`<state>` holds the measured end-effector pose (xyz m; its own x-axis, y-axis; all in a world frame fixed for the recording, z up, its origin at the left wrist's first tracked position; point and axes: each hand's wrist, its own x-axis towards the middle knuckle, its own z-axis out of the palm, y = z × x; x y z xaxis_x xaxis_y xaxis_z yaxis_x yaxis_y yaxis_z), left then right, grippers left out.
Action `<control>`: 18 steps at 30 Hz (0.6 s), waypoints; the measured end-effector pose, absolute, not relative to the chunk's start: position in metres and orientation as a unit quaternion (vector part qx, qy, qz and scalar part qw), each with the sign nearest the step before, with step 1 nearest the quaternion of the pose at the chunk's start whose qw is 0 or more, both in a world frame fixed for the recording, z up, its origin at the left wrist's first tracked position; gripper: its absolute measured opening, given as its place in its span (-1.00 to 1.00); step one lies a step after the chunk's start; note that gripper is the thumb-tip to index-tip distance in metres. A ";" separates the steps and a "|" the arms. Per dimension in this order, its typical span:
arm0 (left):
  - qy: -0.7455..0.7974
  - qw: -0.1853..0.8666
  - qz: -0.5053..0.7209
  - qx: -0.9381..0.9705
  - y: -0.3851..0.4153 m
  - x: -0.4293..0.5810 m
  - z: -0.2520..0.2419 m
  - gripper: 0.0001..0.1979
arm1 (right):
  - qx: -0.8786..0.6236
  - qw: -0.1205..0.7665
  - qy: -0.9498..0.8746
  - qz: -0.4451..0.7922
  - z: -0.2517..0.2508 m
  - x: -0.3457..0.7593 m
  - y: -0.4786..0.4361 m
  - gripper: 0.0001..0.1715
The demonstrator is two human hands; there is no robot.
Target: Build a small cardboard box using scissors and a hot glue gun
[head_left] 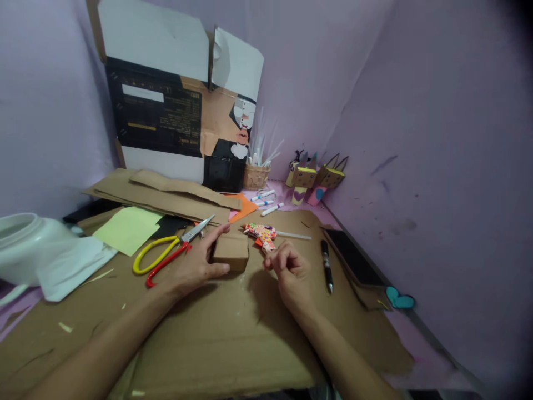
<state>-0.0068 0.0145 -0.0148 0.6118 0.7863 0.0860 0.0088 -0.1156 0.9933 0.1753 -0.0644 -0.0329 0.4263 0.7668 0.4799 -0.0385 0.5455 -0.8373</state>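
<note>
Two forearms stretched forward | left hand [195, 268] pinches box [231, 251] thumb-to-forefinger | right hand [291, 272] fingers curled, beside it

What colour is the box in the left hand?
Plain cardboard brown; the box shows clearly in the head view.

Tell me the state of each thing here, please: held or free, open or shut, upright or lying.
left hand: grips the small cardboard box between thumb and forefinger.
small cardboard box: looks closed, rests on the cardboard sheet.
right hand: fingers curled, beside the box; grip unclear.
scissors: lying flat, blades nearly shut, untouched.
black pen: lying flat, free.
phone: lying flat, screen dark.
white jar: mouth open, no lid on.
</note>
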 end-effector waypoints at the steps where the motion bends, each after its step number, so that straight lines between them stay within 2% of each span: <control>1: 0.290 0.598 0.333 0.669 0.014 -0.008 -0.013 -0.14 | -0.389 0.751 -0.458 0.274 -0.033 0.175 -0.065 -0.57; 3: 0.290 0.598 0.387 0.639 0.015 -0.011 -0.009 -0.23 | -0.381 0.759 -0.443 0.288 -0.033 0.173 -0.066 -0.54; 7: 0.312 0.563 0.551 0.531 0.014 -0.019 0.003 -0.53 | -0.372 0.769 -0.400 0.330 -0.033 0.173 -0.067 -0.52; 10: 0.313 0.478 0.626 0.531 0.006 -0.027 0.011 -0.71 | -0.366 0.752 -0.389 0.386 -0.030 0.171 -0.068 -0.51; 12: 0.307 0.394 0.608 0.617 -0.006 -0.031 0.015 -0.80 | -0.355 0.726 -0.401 0.431 -0.026 0.167 -0.072 -0.53; 15: 0.243 0.319 0.456 0.795 -0.028 -0.029 0.014 -0.88 | -0.342 0.672 -0.437 0.491 -0.017 0.156 -0.087 -0.70; 17: 0.222 0.307 0.370 0.848 -0.038 -0.023 0.010 -0.81 | -0.343 0.623 -0.460 0.532 -0.013 0.146 -0.100 -0.80; 18: 0.216 0.282 0.373 0.857 -0.042 -0.020 0.007 -0.74 | -0.345 0.593 -0.470 0.556 -0.012 0.141 -0.106 -0.83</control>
<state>-0.0201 -0.0420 0.0073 0.6288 0.5808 0.5170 0.1610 -0.7477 0.6442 0.1414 -0.1058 -0.0125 -0.0597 0.9829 0.1741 -0.3351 0.1446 -0.9310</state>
